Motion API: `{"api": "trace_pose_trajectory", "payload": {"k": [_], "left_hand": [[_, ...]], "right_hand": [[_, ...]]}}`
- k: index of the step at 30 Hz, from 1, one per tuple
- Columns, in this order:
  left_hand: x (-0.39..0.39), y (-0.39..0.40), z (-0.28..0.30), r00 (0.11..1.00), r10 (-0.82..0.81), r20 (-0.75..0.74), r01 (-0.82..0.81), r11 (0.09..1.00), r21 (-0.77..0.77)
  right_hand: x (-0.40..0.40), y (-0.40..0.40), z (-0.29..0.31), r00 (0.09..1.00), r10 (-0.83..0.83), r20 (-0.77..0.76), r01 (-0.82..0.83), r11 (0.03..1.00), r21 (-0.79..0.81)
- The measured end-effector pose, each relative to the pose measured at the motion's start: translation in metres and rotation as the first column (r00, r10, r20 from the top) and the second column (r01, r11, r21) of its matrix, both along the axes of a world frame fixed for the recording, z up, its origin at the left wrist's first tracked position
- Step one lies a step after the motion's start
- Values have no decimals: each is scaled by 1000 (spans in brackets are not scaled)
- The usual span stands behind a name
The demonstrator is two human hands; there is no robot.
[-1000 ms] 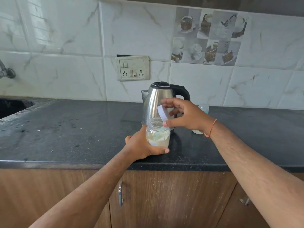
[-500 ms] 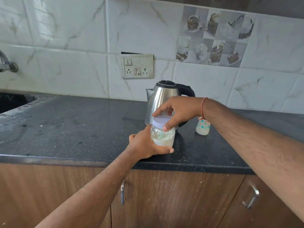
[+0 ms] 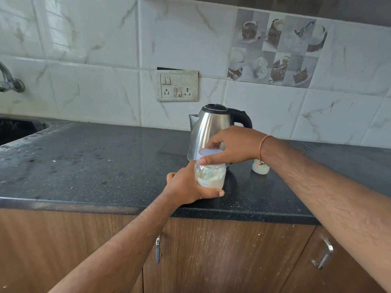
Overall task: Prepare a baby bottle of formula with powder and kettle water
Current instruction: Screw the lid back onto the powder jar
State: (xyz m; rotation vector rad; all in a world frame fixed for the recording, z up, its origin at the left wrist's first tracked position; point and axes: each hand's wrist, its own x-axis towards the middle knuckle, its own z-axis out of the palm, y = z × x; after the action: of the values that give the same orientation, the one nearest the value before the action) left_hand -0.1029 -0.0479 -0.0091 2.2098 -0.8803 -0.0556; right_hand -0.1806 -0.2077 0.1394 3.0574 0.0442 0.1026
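Gripping a clear jar of formula powder point(image 3: 210, 176) around its lower half, the person's left hand point(image 3: 186, 187) steadies it near the front edge of the black countertop point(image 3: 105, 161), directly in front of the kettle point(image 3: 211, 127). Fingers and thumb of that hand curl round the jar's wall. Over the top, the right hand point(image 3: 232, 145) pinches the rim of a pale lavender lid point(image 3: 208, 153) between thumb and fingers, the lid sitting flat on the jar's mouth. Whether it is being screwed on or off cannot be read from a single glance; my guess is that the jar is being closed after a scoop, though no powder can be made out inside the baby bottle point(image 3: 260, 167). That bottle stands upright to the right of the kettle, half hidden behind the right wrist, small and translucent with coloured dots printed on it, and with no teat on it that I can see. If the lid is going on, the next move calls for a few firm twists while the left hand keeps the jar from spinning, then setting it aside and reaching for the kettle's black handle point(image 3: 243, 118), behind the right hand. The kettle is brushed steel, tapering upward to a black lid. The jar looks smooth and round-shouldered, with off-white powder clinging unevenly to its inner wall. The countertop is polished speckled stone, dusty to the kettle's left.
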Motion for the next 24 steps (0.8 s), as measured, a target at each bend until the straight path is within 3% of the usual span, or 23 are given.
{"api": "trace_pose_trajectory", "payload": {"k": [6, 10, 13, 18, 20, 24], "left_hand": [[1, -1, -1, 1000, -4, -13, 4, 1000, -3], [1, -1, -1, 1000, 0, -13, 0, 1000, -3], [1, -1, -1, 1000, 5, -11, -5, 1000, 2], [1, -1, -2, 1000, 9, -15, -9, 1000, -8], [0, -1, -2, 1000, 10, -15, -10, 1000, -8], [0, -2, -1, 1000, 10, -16, -10, 1000, -14]], "right_hand": [[-6, -1, 3, 998, -35, 61, 35, 999, 17], [-5, -8, 5, 975, -76, 207, 86, 996, -37], [-1, -12, 0, 956, 2, 292, -2, 1000, -1], [5, -17, -13, 985, 116, 131, -146, 958, 247], [4, -18, -15, 989, 104, 105, -125, 968, 217], [-2, -19, -11, 978, 31, 208, -55, 993, 108]]}}
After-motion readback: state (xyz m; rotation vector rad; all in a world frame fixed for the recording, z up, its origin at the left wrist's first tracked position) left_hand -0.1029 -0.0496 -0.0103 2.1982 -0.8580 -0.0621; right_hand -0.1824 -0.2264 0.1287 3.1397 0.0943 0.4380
